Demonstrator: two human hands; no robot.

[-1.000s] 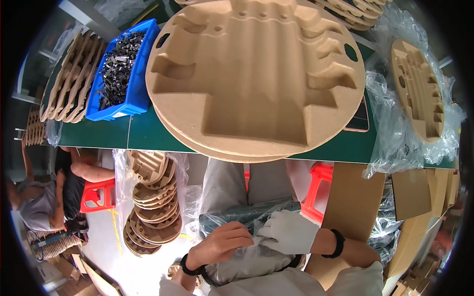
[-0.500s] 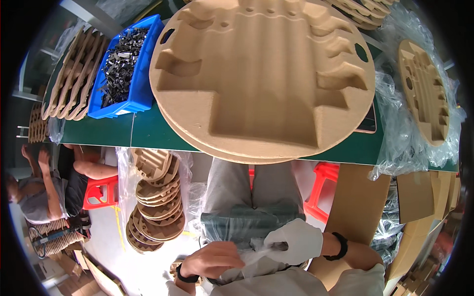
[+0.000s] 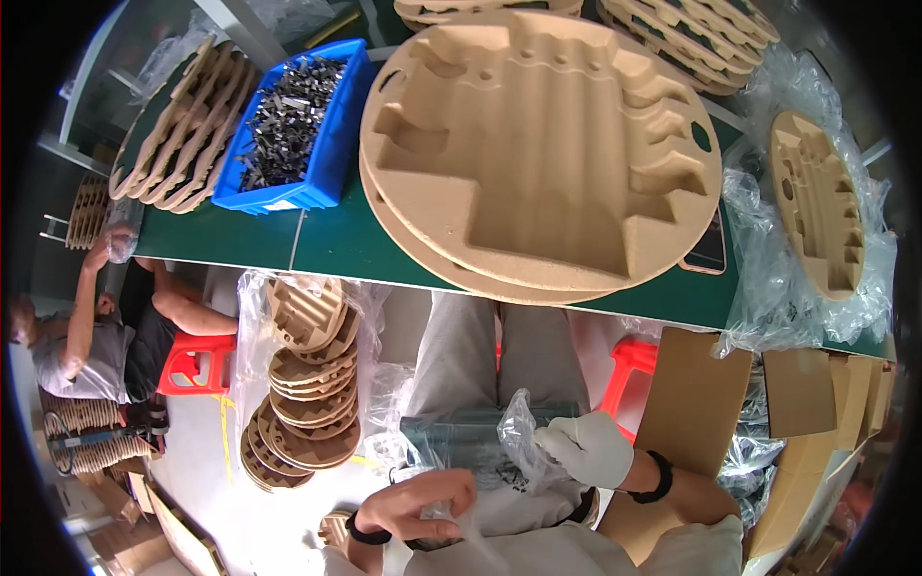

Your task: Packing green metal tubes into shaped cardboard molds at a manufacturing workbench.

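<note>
Over my lap, my right hand (image 3: 588, 449) wears a white glove and is closed on a crumpled clear plastic bag (image 3: 521, 434). Small dark bits (image 3: 514, 476) show by the bag's lower part; their kind is too unclear to name. My left hand (image 3: 420, 506), bare, has its fingers curled beside the lap. A pale translucent smear hangs by its thumb, and what the fingers hold cannot be made out. A dark green bundle (image 3: 442, 437) under clear film lies across my thighs, just beyond both hands.
On the green table (image 3: 331, 252) lie large round moulded brown trays (image 3: 547, 226), a blue bin (image 3: 331, 168) of small metal pieces and a phone (image 3: 708, 248). More trays (image 3: 312, 384) are stacked at left below. Cardboard boxes (image 3: 687, 403) stand right; a seated person (image 3: 86, 346) is far left.
My hands have moved apart, and the plastic bag now stands up beside the gloved right hand. The view has shifted, so the table things sit farther right. The seated person's arm has risen.
</note>
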